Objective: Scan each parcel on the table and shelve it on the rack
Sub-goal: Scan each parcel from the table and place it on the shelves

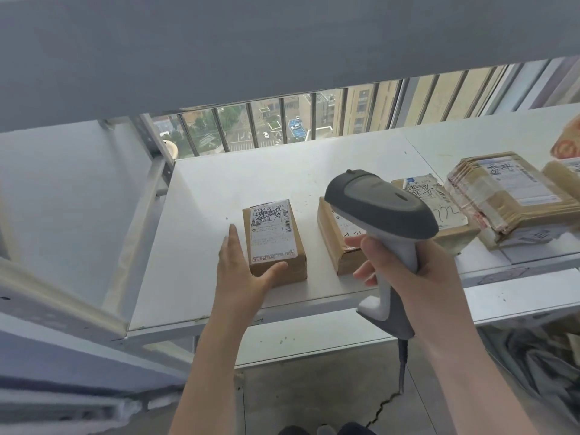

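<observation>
A small brown cardboard parcel (273,238) with a white shipping label on top lies on the white rack shelf (201,246). My left hand (243,271) cups its near-left corner, fingers along the left side and thumb against the front face. My right hand (405,271) grips the handle of a grey and white barcode scanner (381,211), held above the shelf's front edge, its head pointing to the right. Behind the scanner lies a second brown parcel (337,243), partly hidden by it.
More taped parcels (508,199) lie on the shelf to the right, one (439,211) with handwriting on its label. A shelf board (282,42) hangs overhead. A window with vertical bars (282,124) is behind. The scanner cable (402,372) hangs to the concrete floor.
</observation>
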